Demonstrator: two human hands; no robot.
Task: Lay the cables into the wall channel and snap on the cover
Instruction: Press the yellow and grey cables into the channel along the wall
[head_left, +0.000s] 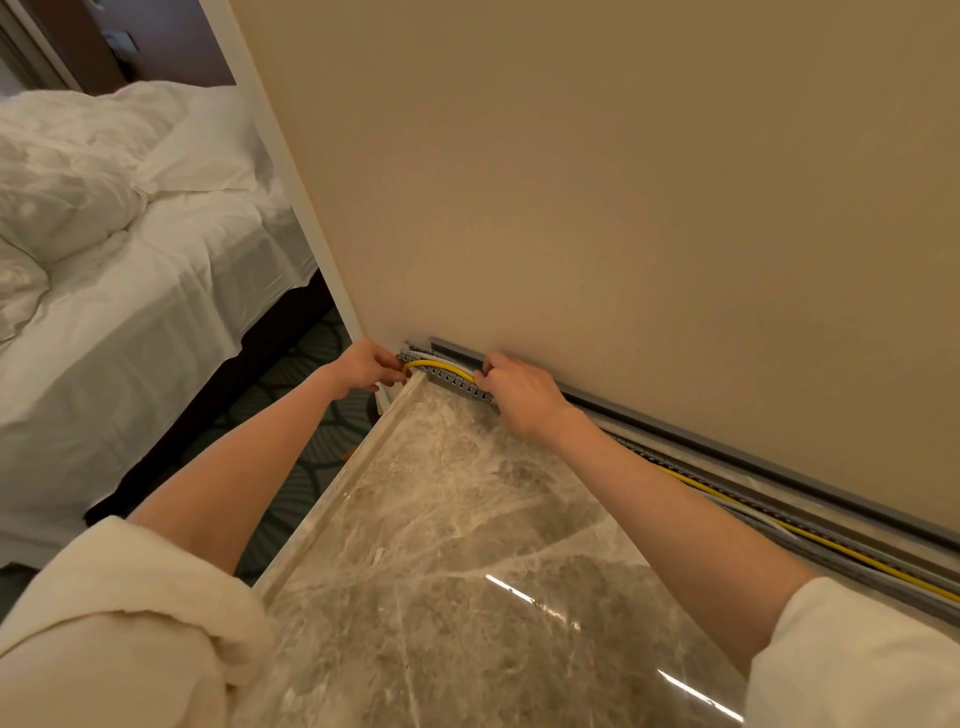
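Marble counter (467, 519): yellow cable (436, 367) arched between both hands' pinching fingers (390, 366).

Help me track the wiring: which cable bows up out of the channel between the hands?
The yellow cable; it arches up between both hands, while the white cables lie flatter behind it.
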